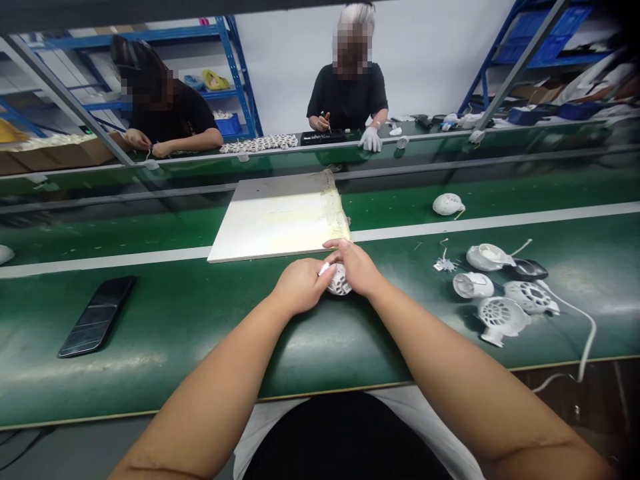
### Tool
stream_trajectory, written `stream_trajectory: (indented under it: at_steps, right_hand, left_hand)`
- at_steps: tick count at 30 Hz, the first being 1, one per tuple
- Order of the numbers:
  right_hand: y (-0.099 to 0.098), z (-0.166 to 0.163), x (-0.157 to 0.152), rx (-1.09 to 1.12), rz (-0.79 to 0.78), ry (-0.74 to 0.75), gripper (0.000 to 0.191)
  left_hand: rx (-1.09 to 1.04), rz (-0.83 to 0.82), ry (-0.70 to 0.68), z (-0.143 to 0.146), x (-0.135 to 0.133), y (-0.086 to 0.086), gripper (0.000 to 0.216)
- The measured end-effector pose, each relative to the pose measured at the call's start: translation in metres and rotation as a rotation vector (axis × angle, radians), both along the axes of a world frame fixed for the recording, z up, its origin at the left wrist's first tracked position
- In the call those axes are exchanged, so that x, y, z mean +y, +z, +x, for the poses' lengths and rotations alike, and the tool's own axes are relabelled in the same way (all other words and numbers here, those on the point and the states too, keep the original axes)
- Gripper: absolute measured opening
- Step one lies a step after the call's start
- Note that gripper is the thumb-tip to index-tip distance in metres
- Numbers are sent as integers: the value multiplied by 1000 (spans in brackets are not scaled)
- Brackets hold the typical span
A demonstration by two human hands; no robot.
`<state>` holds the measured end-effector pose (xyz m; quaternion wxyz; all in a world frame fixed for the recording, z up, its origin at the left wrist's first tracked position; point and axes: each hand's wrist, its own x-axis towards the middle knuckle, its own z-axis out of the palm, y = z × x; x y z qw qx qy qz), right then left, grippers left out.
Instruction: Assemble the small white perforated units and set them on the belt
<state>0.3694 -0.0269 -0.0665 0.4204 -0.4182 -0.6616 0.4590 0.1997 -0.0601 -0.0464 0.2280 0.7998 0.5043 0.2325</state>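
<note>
Between my two hands is a white plastic fan housing [340, 281] with a pattern of vent holes, just above the green tabletop. My left hand [300, 285] is closed around its left side, the thumb near a small white piece at the edge. From the right, my right hand [357, 268] curls over the housing, its fingers bent at the top and far side. The palms and fingers hide much of the part. Right behind my hands lies a white board [280, 217] with a yellowed, rough right edge.
Right of me lie vented shell parts [503, 317], a white cylinder [473, 285], a black computer mouse [530, 269] and a small star-shaped piece [445, 265]. A white shell [449, 204] rests farther back. A phone [97, 317] lies left. Two people work across the bench.
</note>
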Motion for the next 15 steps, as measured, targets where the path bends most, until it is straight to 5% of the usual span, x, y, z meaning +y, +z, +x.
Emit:
stream_trajectory:
  at_steps: [4,7,10,13,15]
  right_hand:
    - [0,4,5,178,-114,121,56]
    - [1,0,4,205,-153,57,51]
    - [5,-5,1,349,-437,-47,56]
    - [10,-7,-1,464,-663,-23,59]
    - [13,-7,-3,496,-723,54,62]
  left_hand:
    - [-573,-401,206,-1,8,-12,57]
    - [-697,-552,227,-2,10,-18,63]
    - [-513,-221,200,-9,7,-11,77]
    - [-225,230,-2,-19,5,2,83]
    - [-61,304,-130,-22,4,7,77]
